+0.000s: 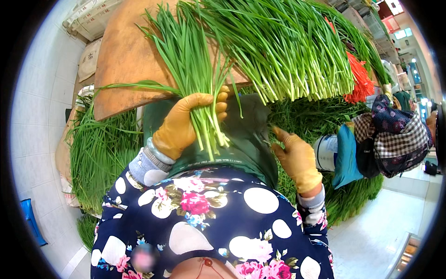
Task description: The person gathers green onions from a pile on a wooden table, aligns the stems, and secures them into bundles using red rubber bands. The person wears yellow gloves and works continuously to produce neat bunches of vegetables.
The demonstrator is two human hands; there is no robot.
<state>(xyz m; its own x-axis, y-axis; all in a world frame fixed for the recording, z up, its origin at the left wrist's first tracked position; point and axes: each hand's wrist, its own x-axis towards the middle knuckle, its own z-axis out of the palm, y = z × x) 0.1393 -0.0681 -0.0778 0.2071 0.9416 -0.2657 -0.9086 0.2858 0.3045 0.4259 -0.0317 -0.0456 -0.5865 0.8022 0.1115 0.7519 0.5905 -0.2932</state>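
Observation:
My left hand (190,120), in a yellow-orange rubber glove, is closed round the pale stems of a bunch of long green leaves, likely garlic chives (195,62). The leafy ends lie over a wooden board (122,69), and the stem ends hang above my dark green apron (244,118). To the right, my right hand (294,155), gloved alike, is raised with thumb and forefinger apart; small plant bits seem to be near the fingertips. A large pile of the same greens (296,55) lies on the board, stems towards me.
Red ties (359,78) lie beside the pile. Heaps of greens stand at left (101,157) and below the board at right (352,198). Another person (400,136) sits at right, near a white bucket (324,151). Cartons (92,19) stand at upper left.

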